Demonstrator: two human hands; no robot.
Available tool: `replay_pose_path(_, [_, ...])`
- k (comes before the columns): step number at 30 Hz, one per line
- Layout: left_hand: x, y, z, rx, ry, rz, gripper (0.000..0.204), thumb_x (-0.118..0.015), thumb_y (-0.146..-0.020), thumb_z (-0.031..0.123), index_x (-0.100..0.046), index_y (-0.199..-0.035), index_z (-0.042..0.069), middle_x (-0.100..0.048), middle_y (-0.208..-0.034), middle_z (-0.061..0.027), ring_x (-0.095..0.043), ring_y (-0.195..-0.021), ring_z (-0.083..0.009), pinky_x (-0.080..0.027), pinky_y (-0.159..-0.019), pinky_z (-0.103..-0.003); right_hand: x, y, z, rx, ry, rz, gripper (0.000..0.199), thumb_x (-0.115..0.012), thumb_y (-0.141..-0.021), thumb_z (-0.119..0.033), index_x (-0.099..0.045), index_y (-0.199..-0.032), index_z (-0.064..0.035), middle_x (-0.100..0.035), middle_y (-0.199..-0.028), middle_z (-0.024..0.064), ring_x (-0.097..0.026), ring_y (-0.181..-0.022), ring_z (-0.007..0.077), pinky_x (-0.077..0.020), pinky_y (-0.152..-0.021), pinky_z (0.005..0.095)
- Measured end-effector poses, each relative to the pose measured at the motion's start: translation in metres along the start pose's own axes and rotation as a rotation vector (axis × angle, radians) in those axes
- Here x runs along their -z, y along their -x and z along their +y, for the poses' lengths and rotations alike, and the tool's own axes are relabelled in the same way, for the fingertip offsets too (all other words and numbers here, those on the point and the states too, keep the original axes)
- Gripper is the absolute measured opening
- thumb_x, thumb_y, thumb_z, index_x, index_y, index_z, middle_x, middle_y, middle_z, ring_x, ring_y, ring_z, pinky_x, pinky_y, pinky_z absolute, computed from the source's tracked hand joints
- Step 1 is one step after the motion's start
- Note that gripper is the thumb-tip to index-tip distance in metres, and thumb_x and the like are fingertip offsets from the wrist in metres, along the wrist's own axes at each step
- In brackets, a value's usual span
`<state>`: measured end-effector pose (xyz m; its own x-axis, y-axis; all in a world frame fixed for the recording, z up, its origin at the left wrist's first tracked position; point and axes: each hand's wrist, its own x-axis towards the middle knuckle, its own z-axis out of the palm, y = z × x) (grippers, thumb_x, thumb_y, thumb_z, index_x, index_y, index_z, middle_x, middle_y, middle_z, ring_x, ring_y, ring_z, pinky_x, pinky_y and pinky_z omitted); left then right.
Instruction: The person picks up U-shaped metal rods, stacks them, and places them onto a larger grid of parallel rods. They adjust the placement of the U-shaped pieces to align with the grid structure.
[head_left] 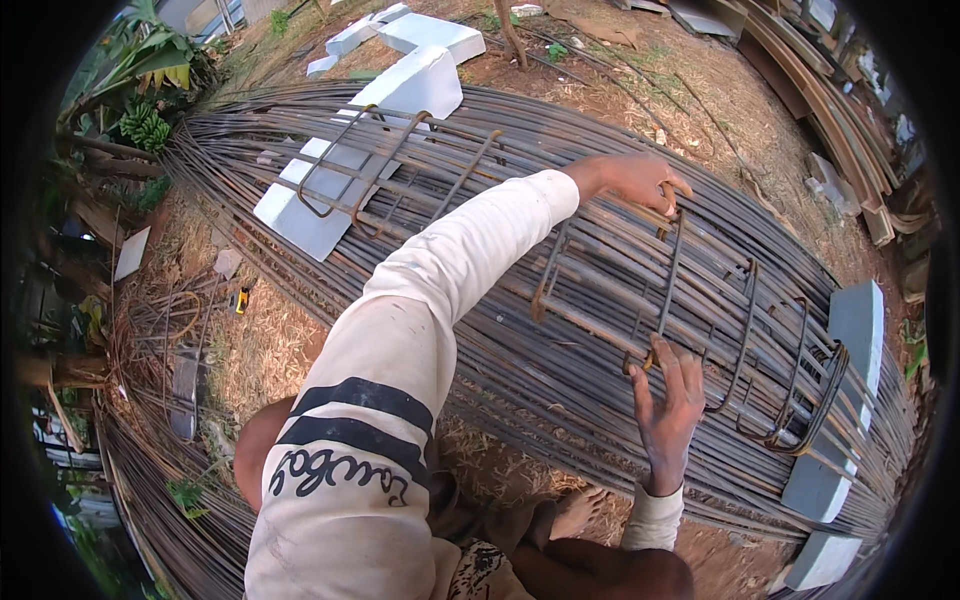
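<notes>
A wide bundle of long steel rebar [560,330] is laid across grey concrete blocks [850,330]. A rectangular rebar stirrup [672,280] is stood upright on it, its top gripped by the curled left hand [635,180], its lower end touched by the right hand's [668,405] spread fingers [662,368].

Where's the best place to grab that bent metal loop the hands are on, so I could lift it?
Probably from above, one grip at each short end of the rectangular stirrup, where the left hand and right hand already are. It lies flat across the rebar pile, so its long thin sides would likely twist if held singly.
</notes>
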<state>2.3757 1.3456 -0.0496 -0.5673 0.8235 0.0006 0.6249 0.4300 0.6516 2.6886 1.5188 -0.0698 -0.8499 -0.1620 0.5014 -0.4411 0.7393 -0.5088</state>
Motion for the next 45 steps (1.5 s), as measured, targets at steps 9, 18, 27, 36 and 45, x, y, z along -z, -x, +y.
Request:
replay_pose_path(9, [0.102,0.065,-0.042,0.267,-0.135,0.122,0.05,-0.061,-0.103,0.041,-0.063,-0.146,0.015,-0.07,-0.138,-0.0112,-0.065,-0.125,-0.0264,-0.048,-0.11,-0.042,0.017,0.008,0.017,-0.038,0.035,0.115,0.045,-0.083,-0.084,-0.011,-0.069,-0.127,-0.0052,-0.069,-0.11,0.0132,-0.064,-0.1,0.0329,-0.0518,-0.085,0.0434])
replay_pose_path(18, [0.068,0.093,-0.062,0.352,-0.2,-0.005,0.065,-0.06,-0.102,0.061,-0.066,-0.143,0.011,-0.07,-0.136,-0.013,-0.067,-0.123,-0.0272,-0.053,-0.103,-0.04,0.005,-0.006,0.014,0.095,0.011,-0.001,0.046,-0.086,-0.081,-0.016,-0.074,-0.124,-0.0078,-0.075,-0.109,0.0086,-0.064,-0.091,0.0288,-0.0507,-0.084,0.0398])
replay_pose_path(27, [0.055,0.089,-0.062,0.344,-0.06,0.037,0.059,-0.064,-0.101,0.058,-0.07,-0.138,0.013,-0.075,-0.118,-0.0115,-0.069,-0.103,-0.0223,-0.059,-0.087,-0.039,-0.005,-0.006,0.015,0.11,0.014,0.013,0.049,-0.089,-0.077,-0.022,-0.077,-0.123,-0.0109,-0.076,-0.106,0.005,-0.062,-0.084,0.0235,-0.05,-0.077,0.0371])
replay_pose_path(36, [0.077,0.084,-0.034,0.39,-0.233,-0.02,0.058,-0.058,-0.106,0.054,-0.067,-0.14,0.008,-0.074,-0.116,-0.0114,-0.069,-0.109,-0.0218,-0.053,-0.098,-0.038,0.002,-0.004,0.013,0.068,0.039,0.096,0.044,-0.087,-0.08,-0.023,-0.075,-0.12,-0.0099,-0.072,-0.113,0.0046,-0.065,-0.098,0.0257,-0.0546,-0.086,0.0393])
replay_pose_path(45, [0.075,0.033,-0.002,0.17,-0.2,0.067,0.05,-0.063,-0.104,0.043,-0.07,-0.133,0.002,-0.073,-0.125,-0.0166,-0.068,-0.117,-0.0263,-0.05,-0.104,-0.039,0.097,0.065,0.068,-0.392,0.411,0.75,0.021,-0.082,-0.087,-0.007,-0.075,-0.107,-0.0038,-0.073,-0.098,0.0098,-0.068,-0.089,0.0249,-0.0539,-0.081,0.0356])
